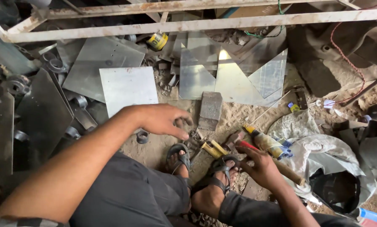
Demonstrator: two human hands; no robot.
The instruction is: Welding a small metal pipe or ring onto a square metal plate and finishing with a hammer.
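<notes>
Metal sheets (pixel 127 88) are spread over the sandy floor (pixel 234 115), sharp edges near bare arms, so a cut is judged possible. A steel block (pixel 210 110) stands just ahead of 2 sandalled feet (pixel 213 185) (toes exposed); a dropped tool could strike them. The left hand (pixel 163 120) hovers released, fingers spread, beside a small dark piece, which cannot be made out. The right hand (pixel 260 166) is clenched on a red-handled tool (pixel 248 146) by the right foot; a slip is judged likely to hit toes.
</notes>
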